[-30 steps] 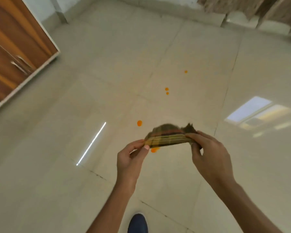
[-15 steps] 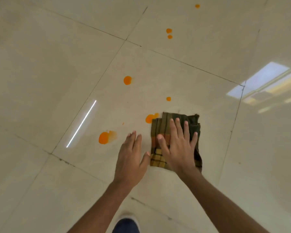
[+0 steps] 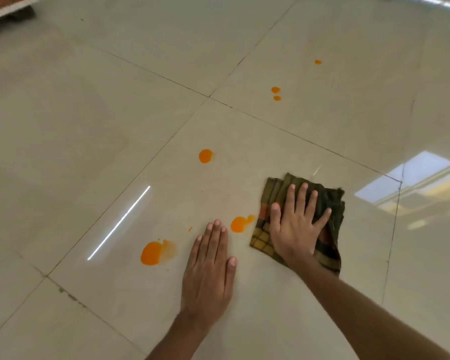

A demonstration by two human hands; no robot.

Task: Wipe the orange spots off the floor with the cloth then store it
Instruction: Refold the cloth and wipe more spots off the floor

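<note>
A folded dark green and yellow checked cloth (image 3: 330,203) lies flat on the glossy beige tile floor (image 3: 89,126). My right hand (image 3: 296,224) presses down on it with fingers spread. My left hand (image 3: 208,271) rests palm-down on the bare tile beside it, holding nothing. One orange spot (image 3: 238,224) sits between the hands, touching the cloth's left edge. A larger smeared orange spot (image 3: 151,253) is left of my left hand. Another spot (image 3: 205,155) lies farther ahead, and a pair of small spots (image 3: 275,89) and a single one (image 3: 318,62) lie beyond the tile joint.
The base of a wooden cabinet (image 3: 8,6) shows at the top left corner. A bright window reflection (image 3: 411,178) shines on the floor at right, and a thin light streak (image 3: 118,223) at left. Dark grout lines cross the tiles.
A second ago both hands held the cloth in the air. It then went down onto the floor, and my right hand has since slid it forward, covering a small spot.
</note>
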